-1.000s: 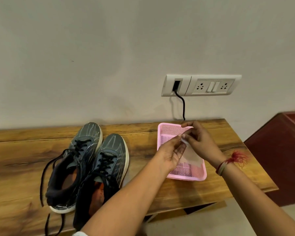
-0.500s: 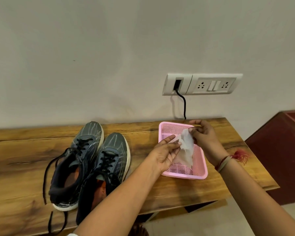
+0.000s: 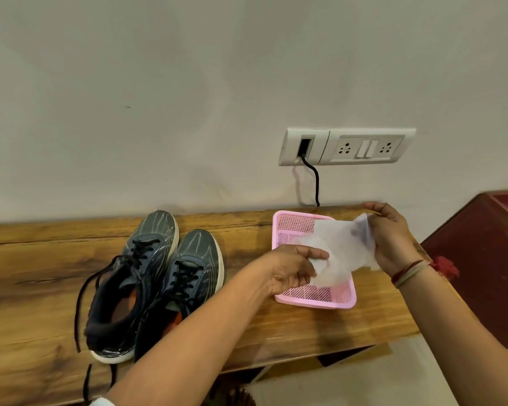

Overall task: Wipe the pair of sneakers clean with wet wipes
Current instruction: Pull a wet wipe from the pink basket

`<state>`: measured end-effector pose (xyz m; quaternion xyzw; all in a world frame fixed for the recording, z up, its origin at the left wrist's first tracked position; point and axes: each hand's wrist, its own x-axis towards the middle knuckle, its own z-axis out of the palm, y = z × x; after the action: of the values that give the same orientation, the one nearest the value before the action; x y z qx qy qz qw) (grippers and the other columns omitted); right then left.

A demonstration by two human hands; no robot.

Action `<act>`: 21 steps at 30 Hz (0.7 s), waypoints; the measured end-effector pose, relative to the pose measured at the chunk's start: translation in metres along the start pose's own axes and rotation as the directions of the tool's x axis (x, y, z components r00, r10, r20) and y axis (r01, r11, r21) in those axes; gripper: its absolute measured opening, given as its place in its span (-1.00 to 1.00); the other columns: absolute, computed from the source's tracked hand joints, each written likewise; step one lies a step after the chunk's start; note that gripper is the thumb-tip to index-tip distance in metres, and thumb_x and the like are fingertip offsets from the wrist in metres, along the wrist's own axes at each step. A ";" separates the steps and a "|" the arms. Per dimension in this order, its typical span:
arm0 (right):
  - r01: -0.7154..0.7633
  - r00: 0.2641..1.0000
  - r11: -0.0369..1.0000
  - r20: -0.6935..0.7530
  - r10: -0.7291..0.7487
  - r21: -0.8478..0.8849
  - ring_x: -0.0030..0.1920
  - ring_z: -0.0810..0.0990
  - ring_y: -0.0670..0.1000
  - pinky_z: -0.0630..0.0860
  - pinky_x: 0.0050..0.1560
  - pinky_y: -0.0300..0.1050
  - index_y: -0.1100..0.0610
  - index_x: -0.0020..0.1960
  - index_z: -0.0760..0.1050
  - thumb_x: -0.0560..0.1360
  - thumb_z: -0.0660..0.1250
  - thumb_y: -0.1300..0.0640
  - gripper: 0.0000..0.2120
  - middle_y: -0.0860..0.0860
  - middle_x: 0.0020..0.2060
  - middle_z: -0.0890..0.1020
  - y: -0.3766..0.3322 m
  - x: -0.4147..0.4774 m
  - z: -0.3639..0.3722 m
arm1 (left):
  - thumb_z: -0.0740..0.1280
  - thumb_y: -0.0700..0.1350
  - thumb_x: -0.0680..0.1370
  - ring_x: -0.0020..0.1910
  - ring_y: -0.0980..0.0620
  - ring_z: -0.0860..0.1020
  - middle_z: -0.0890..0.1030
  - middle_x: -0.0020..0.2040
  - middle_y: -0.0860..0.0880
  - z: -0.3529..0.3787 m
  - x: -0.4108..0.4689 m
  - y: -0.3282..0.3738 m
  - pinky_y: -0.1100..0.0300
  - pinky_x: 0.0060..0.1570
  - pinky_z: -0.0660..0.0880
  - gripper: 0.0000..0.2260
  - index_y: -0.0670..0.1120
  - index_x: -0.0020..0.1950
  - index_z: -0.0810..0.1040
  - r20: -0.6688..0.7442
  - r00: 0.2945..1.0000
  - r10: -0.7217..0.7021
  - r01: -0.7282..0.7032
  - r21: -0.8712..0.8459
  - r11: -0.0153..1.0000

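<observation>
Two dark grey sneakers with black laces stand side by side on the wooden bench, the left sneaker (image 3: 132, 276) and the right sneaker (image 3: 185, 276), toes toward the wall. A white wet wipe (image 3: 339, 250) is stretched out above the pink mesh tray (image 3: 317, 300). My left hand (image 3: 291, 268) pinches the wipe's lower left edge. My right hand (image 3: 389, 238) pinches its upper right edge. My left forearm crosses in front of the right sneaker's heel.
The wooden bench (image 3: 41, 273) runs along a plain wall. A white socket panel (image 3: 346, 146) with a black cable (image 3: 314, 183) sits above the tray. A dark red cabinet (image 3: 481, 259) stands to the right of the bench end.
The two hands have drawn apart, the right one up and to the right, and the folded wipe has spread open between them over the tray.
</observation>
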<state>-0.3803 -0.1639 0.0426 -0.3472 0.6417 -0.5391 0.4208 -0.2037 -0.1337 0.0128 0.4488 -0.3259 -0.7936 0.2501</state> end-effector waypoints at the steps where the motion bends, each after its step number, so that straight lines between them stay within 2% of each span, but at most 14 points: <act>1: 0.006 1.000 1.000 -0.020 -0.006 0.013 -0.30 0.43 0.03 0.43 -0.29 -0.14 0.04 -0.11 0.48 0.50 0.06 0.40 -0.67 0.07 -0.27 0.47 -0.001 0.002 -0.002 | 0.16 -0.52 0.47 -0.16 0.03 0.50 0.55 -0.05 -0.08 0.000 -0.001 0.000 0.31 -0.29 0.47 -0.63 -0.09 -0.07 0.59 0.002 1.000 0.011 -0.011 -0.017 1.000; 3: 0.032 0.999 0.999 -0.045 -0.030 0.041 -0.32 0.41 0.01 0.40 -0.28 -0.16 0.06 -0.12 0.49 0.47 0.02 0.42 -0.64 0.05 -0.35 0.46 -0.003 0.005 -0.008 | 0.18 -0.51 0.47 -0.16 0.02 0.52 0.55 -0.04 -0.09 -0.001 -0.003 0.002 0.29 -0.28 0.51 -0.64 -0.10 0.00 0.57 -0.002 1.000 0.021 -0.021 -0.071 0.997; 6: 0.060 0.997 0.997 -0.055 -0.057 0.057 -0.41 0.38 -0.04 0.37 -0.30 -0.19 0.09 -0.10 0.50 0.45 -0.01 0.43 -0.62 -0.02 -0.53 0.44 -0.006 0.006 -0.014 | 0.18 -0.51 0.48 -0.21 0.02 0.54 0.55 -0.07 -0.11 -0.005 -0.008 0.006 0.30 -0.39 0.52 -0.59 -0.16 0.22 0.50 0.001 1.000 0.025 -0.025 -0.144 0.989; 9: 0.068 0.995 0.998 -0.074 -0.067 0.007 -0.39 0.39 -0.04 0.35 -0.33 -0.20 0.05 -0.12 0.53 0.46 0.03 0.39 -0.63 0.03 -0.41 0.45 -0.009 0.005 -0.018 | 0.17 -0.49 0.48 -0.27 0.08 0.48 0.57 -0.13 -0.09 -0.011 -0.009 0.009 0.28 -0.29 0.44 -0.54 -0.18 0.33 0.45 0.006 0.999 0.049 -0.048 -0.126 0.991; 11: 0.072 0.994 0.997 -0.075 -0.074 -0.036 -0.27 0.43 -0.02 0.38 -0.33 -0.21 0.01 -0.15 0.54 0.50 0.13 0.31 -0.72 0.00 -0.26 0.50 -0.010 0.005 -0.021 | 0.17 -0.49 0.48 -0.35 0.13 0.48 0.59 -0.19 -0.05 -0.015 -0.010 0.012 0.29 -0.30 0.43 -0.52 -0.16 0.35 0.45 0.019 0.996 0.086 -0.083 -0.122 0.989; 13: 0.023 1.000 0.990 0.019 -0.021 -0.140 -0.16 0.44 0.02 0.41 -0.24 -0.16 0.04 -0.08 0.55 0.53 0.25 0.14 -0.90 -0.02 -0.18 0.54 -0.009 0.001 -0.022 | 0.17 -0.48 0.48 -0.46 0.20 0.50 0.62 -0.31 0.01 -0.019 -0.013 0.015 0.33 -0.38 0.45 -0.50 -0.11 0.35 0.45 0.057 0.991 0.124 -0.117 -0.115 0.987; 14: -0.027 0.993 0.973 0.110 0.053 -0.229 -0.14 0.46 0.04 0.43 -0.17 -0.08 0.07 -0.01 0.56 0.52 0.29 0.04 -0.86 0.00 -0.14 0.58 -0.006 -0.003 -0.022 | 0.17 -0.48 0.48 -0.48 0.21 0.50 0.62 -0.34 0.03 -0.019 -0.016 0.016 0.34 -0.39 0.45 -0.49 -0.09 0.35 0.44 0.093 0.986 0.140 -0.130 -0.110 0.985; 15: -0.080 0.968 0.947 0.204 0.149 -0.310 -0.15 0.48 0.04 0.46 -0.13 -0.01 0.11 0.05 0.57 0.50 0.31 -0.02 -0.76 0.05 -0.09 0.62 -0.004 -0.008 -0.019 | 0.20 -0.47 0.46 -0.45 0.19 0.51 0.62 -0.29 0.01 -0.019 -0.017 0.017 0.32 -0.37 0.44 -0.48 -0.08 0.35 0.44 0.134 0.979 0.152 -0.138 -0.114 0.984; 16: -0.136 0.923 0.924 0.292 0.249 -0.357 -0.23 0.51 0.02 0.50 -0.19 -0.02 0.15 0.09 0.56 0.48 0.32 -0.04 -0.69 0.10 -0.05 0.64 -0.002 -0.015 -0.014 | 0.24 -0.44 0.42 -0.37 0.15 0.52 0.60 -0.19 -0.04 -0.019 -0.017 0.018 0.30 -0.32 0.44 -0.45 -0.06 0.36 0.44 0.178 0.970 0.167 -0.147 -0.117 0.982; 17: -0.207 0.868 0.911 0.364 0.339 -0.356 -0.35 0.52 -0.03 0.49 -0.35 -0.14 0.20 0.10 0.55 0.48 0.31 -0.02 -0.67 0.14 -0.06 0.65 0.000 -0.021 -0.008 | 0.28 -0.41 0.36 -0.24 0.09 0.52 0.55 -0.06 -0.10 -0.019 -0.017 0.018 0.27 -0.24 0.45 -0.41 -0.05 0.36 0.44 0.219 0.959 0.182 -0.160 -0.114 0.981; 19: -0.377 0.752 0.889 0.475 0.457 -0.258 -0.56 0.46 -0.10 0.40 -0.56 -0.29 0.26 0.07 0.53 0.50 0.27 0.00 -0.67 0.17 -0.16 0.64 0.005 -0.032 -0.001 | 0.31 -0.39 0.31 -0.01 -0.02 0.46 0.48 0.11 -0.16 -0.018 -0.016 0.017 0.19 -0.08 0.46 -0.36 -0.03 0.37 0.43 0.288 0.935 0.209 -0.191 -0.090 0.978; 21: -0.478 0.672 0.867 0.577 0.465 -0.143 -0.60 0.37 -0.13 0.37 -0.59 -0.33 0.23 0.06 0.55 0.43 0.35 -0.04 -0.63 0.15 -0.18 0.63 0.014 -0.032 -0.001 | 0.25 -0.40 0.34 0.11 -0.06 0.45 0.48 0.21 -0.11 -0.018 -0.013 0.016 0.12 0.04 0.45 -0.35 -0.03 0.41 0.39 0.319 0.920 0.227 -0.213 -0.078 0.974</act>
<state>-0.3686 -0.1322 0.0338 -0.3164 0.5393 -0.2820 0.7277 -0.1798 -0.1404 0.0247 0.2669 -0.3944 -0.8303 0.2896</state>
